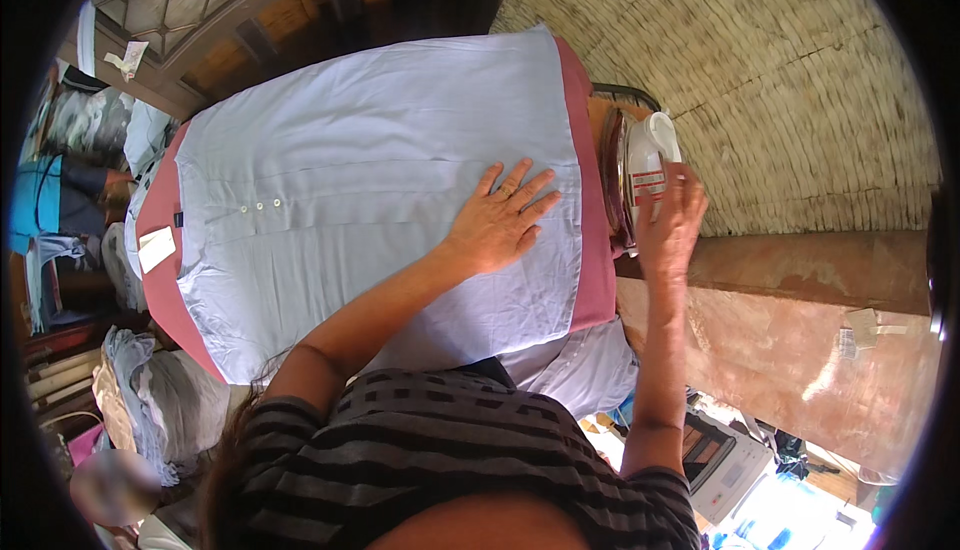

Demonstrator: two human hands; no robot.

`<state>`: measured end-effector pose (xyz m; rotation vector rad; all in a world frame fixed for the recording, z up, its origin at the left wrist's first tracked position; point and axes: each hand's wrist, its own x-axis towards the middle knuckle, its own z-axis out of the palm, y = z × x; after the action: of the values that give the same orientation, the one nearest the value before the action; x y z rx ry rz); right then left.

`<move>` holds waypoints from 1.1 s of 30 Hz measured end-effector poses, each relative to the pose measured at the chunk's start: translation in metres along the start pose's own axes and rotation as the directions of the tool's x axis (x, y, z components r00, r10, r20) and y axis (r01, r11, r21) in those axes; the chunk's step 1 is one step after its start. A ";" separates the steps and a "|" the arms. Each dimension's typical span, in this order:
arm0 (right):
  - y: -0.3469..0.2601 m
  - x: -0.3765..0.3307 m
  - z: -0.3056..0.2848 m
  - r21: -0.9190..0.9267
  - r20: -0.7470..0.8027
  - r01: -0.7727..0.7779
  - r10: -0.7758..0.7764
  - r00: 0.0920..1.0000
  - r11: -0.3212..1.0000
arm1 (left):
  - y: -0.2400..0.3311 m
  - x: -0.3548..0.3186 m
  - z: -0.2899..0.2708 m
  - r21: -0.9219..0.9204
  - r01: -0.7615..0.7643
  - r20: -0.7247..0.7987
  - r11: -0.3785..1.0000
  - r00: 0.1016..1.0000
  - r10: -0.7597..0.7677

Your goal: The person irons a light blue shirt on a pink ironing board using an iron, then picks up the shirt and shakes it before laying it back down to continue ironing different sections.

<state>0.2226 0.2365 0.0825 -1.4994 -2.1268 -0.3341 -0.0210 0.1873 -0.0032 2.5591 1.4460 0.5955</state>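
Observation:
A light blue garment (380, 140) with a row of small white buttons lies spread over a dusty-red ironing board (597, 270). My left hand (500, 220) rests flat on it near its right end, fingers spread and holding nothing. At the board's right end stands what looks like a white iron (650, 140) with a red-and-white label and a shiny rim. My right hand (675, 215) has its fingers bent around the near side of this iron. Part of the grip is hidden behind the fingers.
A paper tag (157, 249) lies at the board's left end. Piled clothes (180, 400) are at the left, with a person (60, 195) beyond. A woven mat wall (760, 80) and a brown ledge (780, 340) border the right. A grey appliance (725, 465) is at lower right.

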 end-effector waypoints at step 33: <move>-0.062 0.033 -0.001 0.228 0.342 -0.287 0.200 0.918 0.930 | -0.043 -0.057 -0.031 0.070 0.248 -0.211 0.966 0.950 -0.229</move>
<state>0.1570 0.2401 0.1066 -1.7135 -2.0729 0.3009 -0.0931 0.1596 -0.0039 2.3946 1.8601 0.7821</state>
